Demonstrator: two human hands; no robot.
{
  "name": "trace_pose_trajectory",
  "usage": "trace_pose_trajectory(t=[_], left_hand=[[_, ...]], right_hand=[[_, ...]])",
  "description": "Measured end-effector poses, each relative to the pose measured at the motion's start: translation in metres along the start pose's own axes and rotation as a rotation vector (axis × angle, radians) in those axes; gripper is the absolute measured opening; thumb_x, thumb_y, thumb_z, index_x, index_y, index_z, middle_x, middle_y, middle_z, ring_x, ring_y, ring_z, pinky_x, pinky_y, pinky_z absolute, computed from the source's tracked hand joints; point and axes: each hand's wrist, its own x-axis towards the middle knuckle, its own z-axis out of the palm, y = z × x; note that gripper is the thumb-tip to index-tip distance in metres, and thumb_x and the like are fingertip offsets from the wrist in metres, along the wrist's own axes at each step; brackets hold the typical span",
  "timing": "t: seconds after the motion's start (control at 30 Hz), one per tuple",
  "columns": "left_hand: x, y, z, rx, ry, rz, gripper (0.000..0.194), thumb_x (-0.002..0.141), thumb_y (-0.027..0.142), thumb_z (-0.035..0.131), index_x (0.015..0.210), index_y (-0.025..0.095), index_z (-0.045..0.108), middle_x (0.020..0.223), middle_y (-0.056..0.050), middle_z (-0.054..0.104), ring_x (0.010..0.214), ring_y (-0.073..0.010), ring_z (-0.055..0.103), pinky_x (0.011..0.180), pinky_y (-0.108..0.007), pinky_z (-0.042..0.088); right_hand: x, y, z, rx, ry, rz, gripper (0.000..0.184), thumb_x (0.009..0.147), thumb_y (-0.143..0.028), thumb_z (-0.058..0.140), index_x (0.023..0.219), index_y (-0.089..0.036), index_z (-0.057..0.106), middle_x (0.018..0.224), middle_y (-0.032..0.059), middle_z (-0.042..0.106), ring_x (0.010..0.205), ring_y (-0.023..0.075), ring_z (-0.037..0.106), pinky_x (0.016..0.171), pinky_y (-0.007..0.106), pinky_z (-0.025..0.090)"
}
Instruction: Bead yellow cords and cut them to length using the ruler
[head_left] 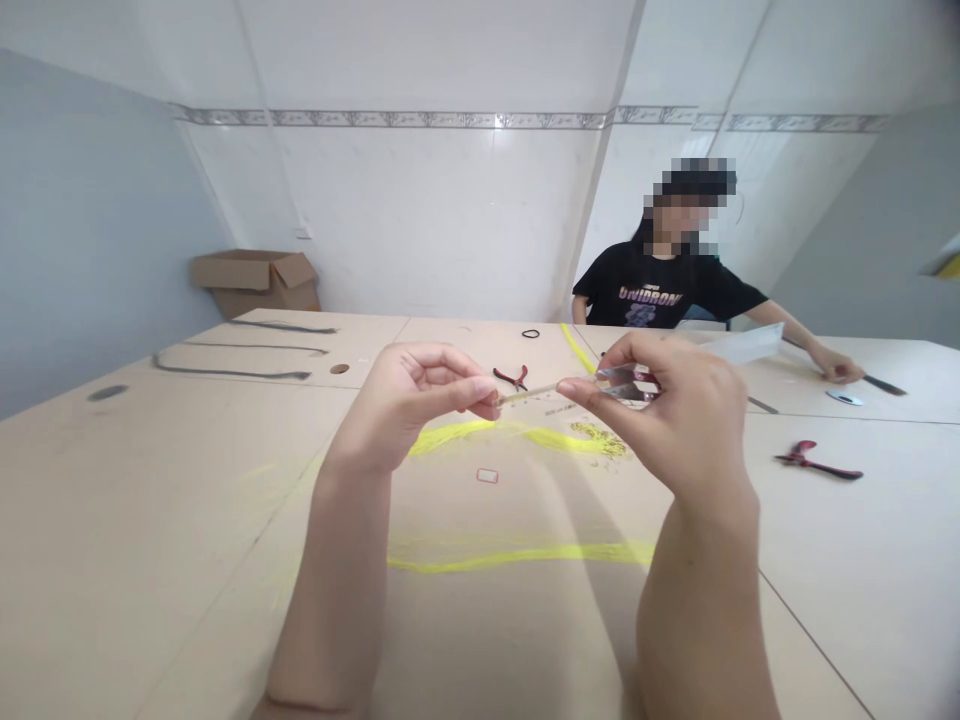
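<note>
My left hand (pixel 420 400) is raised over the table, thumb and fingertips pinching one end of a thin pale strip (pixel 534 392). The strip runs to my right hand (pixel 675 410), whose thumb and fingers close on its other end. A glossy clear piece (pixel 626 378) with reddish glints shows within the right hand. Behind that hand a translucent flat sheet (pixel 750 343) sticks out; I cannot tell whether it is the same piece. Under the hands lie bundles of thin yellow strands (pixel 562 438), one ending in small brownish bits (pixel 604 440). Closer to me stretches another yellow bundle (pixel 517 556).
Red-handled pliers (pixel 511 378) lie beyond my hands, other pliers (pixel 817 462) to the right. A small red-edged label (pixel 487 476) lies centrally. Dark cords (pixel 232 372) and a cardboard box (pixel 255 282) are left. Across the table a person (pixel 660 280) reaches toward a dark-tipped tool (pixel 885 385).
</note>
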Motion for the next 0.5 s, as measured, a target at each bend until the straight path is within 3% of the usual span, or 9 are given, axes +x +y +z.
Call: trace_pose_trajectory(t=[0.37, 0.5], left_hand=[[0.003, -0.001, 0.0, 0.0, 0.029, -0.004, 0.013, 0.08, 0.027, 0.082, 0.073, 0.019, 0.076, 0.068, -0.001, 0.076, 0.068, -0.0125, 0.073, 0.068, -0.02, 0.058], [0.005, -0.001, -0.001, 0.004, 0.07, -0.017, 0.014, 0.081, 0.027, 0.082, 0.072, 0.02, 0.075, 0.07, 0.0, 0.077, 0.07, -0.0123, 0.074, 0.072, -0.021, 0.057]], right_hand=[[0.002, 0.003, 0.008, 0.033, -0.014, 0.015, 0.044, 0.082, -0.06, 0.072, 0.07, -0.02, 0.059, 0.062, -0.0008, 0.058, 0.062, 0.0146, 0.051, 0.061, 0.029, 0.031], [0.008, 0.015, 0.003, 0.239, -0.015, 0.027, 0.039, 0.085, -0.054, 0.072, 0.071, -0.021, 0.058, 0.061, -0.0005, 0.053, 0.057, 0.0142, 0.047, 0.057, 0.03, 0.032]])
